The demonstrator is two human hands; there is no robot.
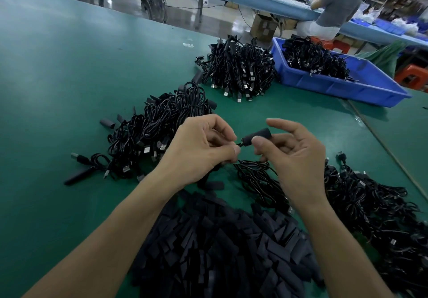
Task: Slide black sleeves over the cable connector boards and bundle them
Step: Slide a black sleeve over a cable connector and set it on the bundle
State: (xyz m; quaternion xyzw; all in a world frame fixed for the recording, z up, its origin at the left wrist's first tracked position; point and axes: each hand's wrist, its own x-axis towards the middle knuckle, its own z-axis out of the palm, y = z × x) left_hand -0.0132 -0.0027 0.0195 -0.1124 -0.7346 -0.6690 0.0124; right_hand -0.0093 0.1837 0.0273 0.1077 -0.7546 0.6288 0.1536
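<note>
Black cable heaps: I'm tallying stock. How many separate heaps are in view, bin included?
4: one heap of black coiled cables at centre left, one farther back, one at the right edge, one in the blue plastic bin. More may lie out of frame.

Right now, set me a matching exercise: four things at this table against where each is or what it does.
1. bin
2. sleeve pile
3. left hand
4. right hand

a. pinches a sleeve
b. at the far right
c. nearest the camera
d. pinches a cable

Pairs: 1-b, 2-c, 3-d, 4-a.
</note>
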